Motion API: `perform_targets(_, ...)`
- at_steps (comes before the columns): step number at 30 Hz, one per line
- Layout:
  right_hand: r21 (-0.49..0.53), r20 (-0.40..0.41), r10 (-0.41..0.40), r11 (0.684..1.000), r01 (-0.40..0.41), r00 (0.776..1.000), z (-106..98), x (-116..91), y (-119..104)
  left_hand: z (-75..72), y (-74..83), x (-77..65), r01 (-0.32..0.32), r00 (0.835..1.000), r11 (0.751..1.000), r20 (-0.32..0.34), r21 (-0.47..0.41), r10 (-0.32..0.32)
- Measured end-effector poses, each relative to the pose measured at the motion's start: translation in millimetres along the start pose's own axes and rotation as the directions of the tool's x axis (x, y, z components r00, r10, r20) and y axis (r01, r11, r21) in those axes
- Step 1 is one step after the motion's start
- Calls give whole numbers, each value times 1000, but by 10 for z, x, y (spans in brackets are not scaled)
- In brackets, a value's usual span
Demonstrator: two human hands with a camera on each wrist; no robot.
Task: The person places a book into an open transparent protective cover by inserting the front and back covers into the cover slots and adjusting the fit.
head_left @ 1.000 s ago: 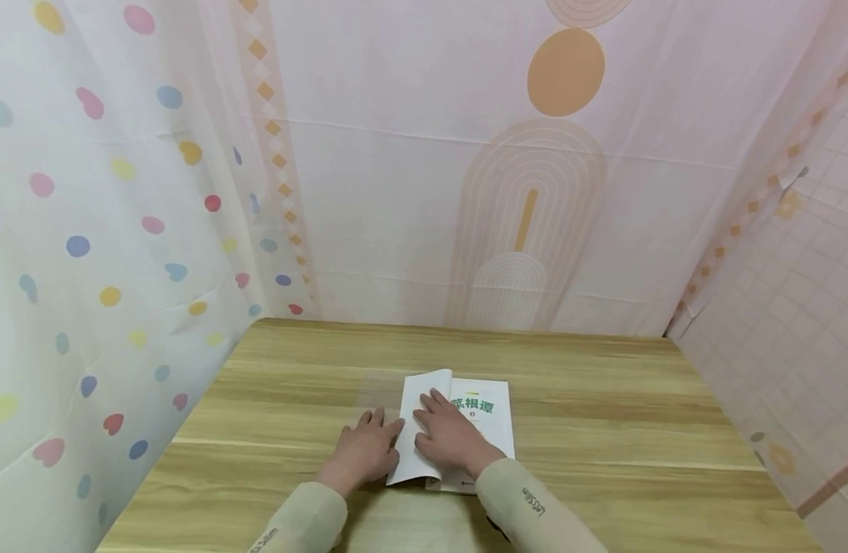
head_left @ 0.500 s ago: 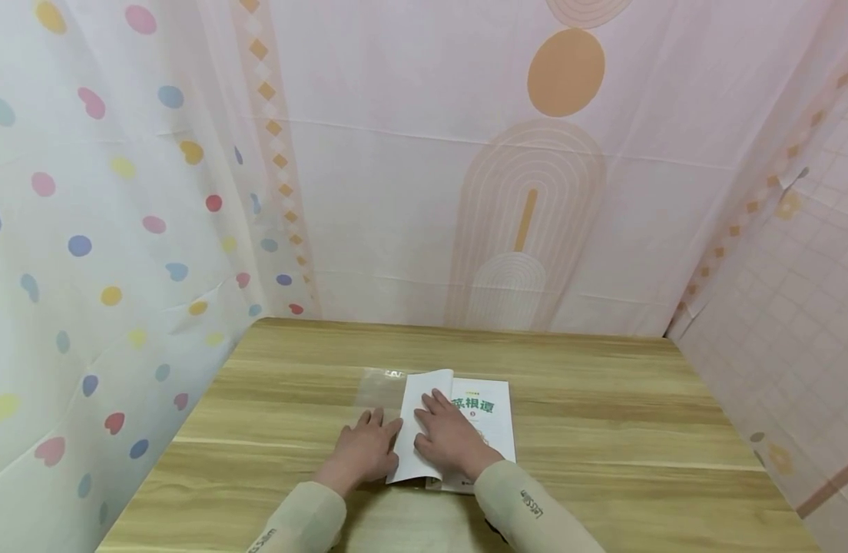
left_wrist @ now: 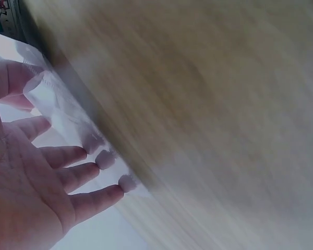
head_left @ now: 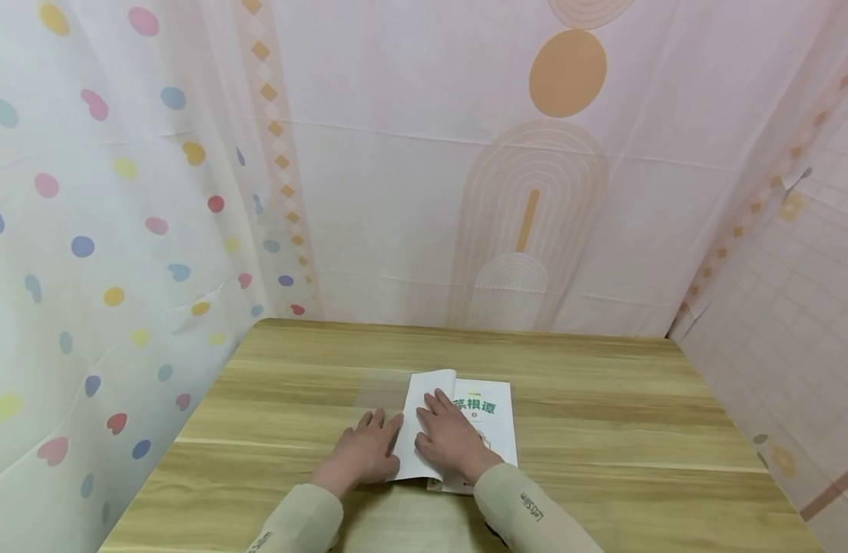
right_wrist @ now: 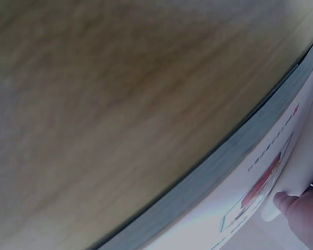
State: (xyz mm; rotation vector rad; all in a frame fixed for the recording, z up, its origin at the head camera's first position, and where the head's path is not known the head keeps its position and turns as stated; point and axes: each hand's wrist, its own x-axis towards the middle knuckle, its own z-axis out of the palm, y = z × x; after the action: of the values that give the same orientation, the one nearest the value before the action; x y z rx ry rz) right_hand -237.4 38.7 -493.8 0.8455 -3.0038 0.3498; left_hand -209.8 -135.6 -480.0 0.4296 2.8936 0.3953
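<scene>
A white book (head_left: 489,418) with green characters on its cover lies near the front middle of the wooden table (head_left: 604,430). A white leaf (head_left: 424,399) is folded over its left part, and my right hand (head_left: 450,438) lies flat on that leaf with straight fingers. In the right wrist view a fingertip (right_wrist: 288,204) presses the book's cover (right_wrist: 250,208). My left hand (head_left: 365,452) rests flat just left of the book on a clear plastic sheet (head_left: 377,392). In the left wrist view its straight fingertips (left_wrist: 126,182) press the clear plastic sheet (left_wrist: 57,104) onto the wood.
Curtains close in the table: a dotted one (head_left: 85,253) on the left, a pink patterned one (head_left: 534,192) behind, a checked one (head_left: 797,322) on the right. Bare wood shows to the right of the book and behind it.
</scene>
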Motion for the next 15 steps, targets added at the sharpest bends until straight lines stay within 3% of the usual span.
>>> perform_targets(15, -40, 2, -22, 999, 22, 1000, -2, 8, -5, 40, 19, 18, 25, 998, 1000, -57, -2, -25)
